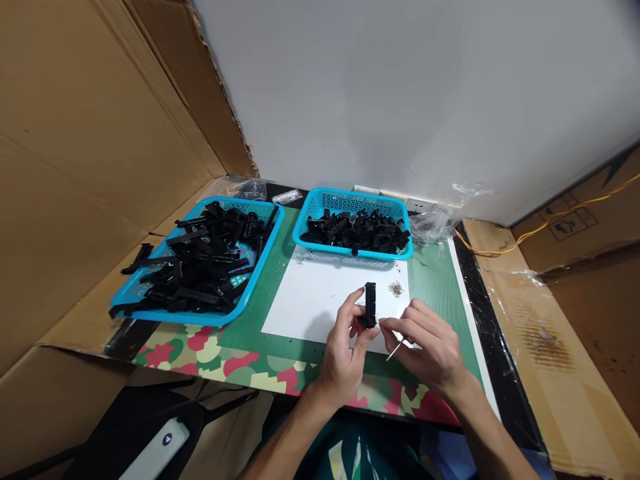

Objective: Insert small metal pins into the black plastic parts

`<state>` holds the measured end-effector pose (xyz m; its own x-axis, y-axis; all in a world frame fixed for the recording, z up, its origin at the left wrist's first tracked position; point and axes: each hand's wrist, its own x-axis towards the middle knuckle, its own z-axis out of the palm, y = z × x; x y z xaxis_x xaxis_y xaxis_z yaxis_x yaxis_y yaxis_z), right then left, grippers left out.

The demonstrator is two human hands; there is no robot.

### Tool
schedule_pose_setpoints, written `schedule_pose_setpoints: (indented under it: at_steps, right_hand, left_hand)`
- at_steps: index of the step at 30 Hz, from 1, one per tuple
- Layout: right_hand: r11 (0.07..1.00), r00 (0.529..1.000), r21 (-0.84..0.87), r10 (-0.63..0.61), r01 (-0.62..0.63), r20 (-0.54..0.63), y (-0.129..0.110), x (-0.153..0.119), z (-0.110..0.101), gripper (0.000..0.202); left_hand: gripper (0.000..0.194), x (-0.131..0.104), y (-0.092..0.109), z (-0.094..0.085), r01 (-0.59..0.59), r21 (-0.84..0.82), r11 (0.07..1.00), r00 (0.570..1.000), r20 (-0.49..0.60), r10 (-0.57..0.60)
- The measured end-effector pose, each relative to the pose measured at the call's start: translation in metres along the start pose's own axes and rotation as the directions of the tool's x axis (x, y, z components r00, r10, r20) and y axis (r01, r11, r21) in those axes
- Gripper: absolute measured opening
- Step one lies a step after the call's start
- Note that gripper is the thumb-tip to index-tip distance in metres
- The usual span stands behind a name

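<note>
Held upright over the white sheet (pixel 300 300) is a narrow black plastic part (pixel 371 305), with the fingers of my left hand (pixel 345 353) closed around its lower end. Close beside it on the right, my right hand (pixel 430 343) pinches a thin, light metal tool (pixel 395 351) that slants down toward me. What the right fingertips touch at the part's lower end is too small to tell. A small heap of tiny metal pieces (pixel 396 289) lies on the sheet just beyond my right hand.
A blue basket (pixel 245 310) full of long black parts stands at the left. Another blue basket (pixel 360 253) with smaller black parts stands at the back. Clear plastic bags (pixel 433 227) lie behind it. Cardboard walls (pixel 100 133) flank the table, and a yellow cable (pixel 530 233) runs along the right.
</note>
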<state>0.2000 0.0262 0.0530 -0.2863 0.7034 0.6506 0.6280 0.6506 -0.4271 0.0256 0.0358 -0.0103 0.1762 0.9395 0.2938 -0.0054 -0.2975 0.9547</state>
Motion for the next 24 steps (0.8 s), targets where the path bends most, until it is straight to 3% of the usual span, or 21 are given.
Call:
schedule_pose_setpoints:
  at_steps: [3, 13, 24]
  right_hand:
    - [1.0, 0.999, 0.013, -0.023, 0.022, 0.026, 0.0, -0.003, 0.0, 0.023]
    - [0.998, 0.998, 0.065, 0.005, 0.0, -0.07, -0.005, -0.001, 0.005, 0.03]
    - [0.974, 0.997, 0.213, 0.076, -0.072, -0.009, -0.008, 0.001, -0.003, 0.023]
  left_hand:
    - [0.05, 0.002, 0.004, -0.002, -0.031, 0.064, 0.997, 0.999, 0.027, 0.029]
    - [0.05, 0.006, 0.011, -0.004, -0.148, 0.113, 0.982, 0.988, 0.064, 0.142]
    - [0.054, 0.006, 0.015, -0.007, -0.227, 0.152, 0.962, 0.971, 0.108, 0.212]
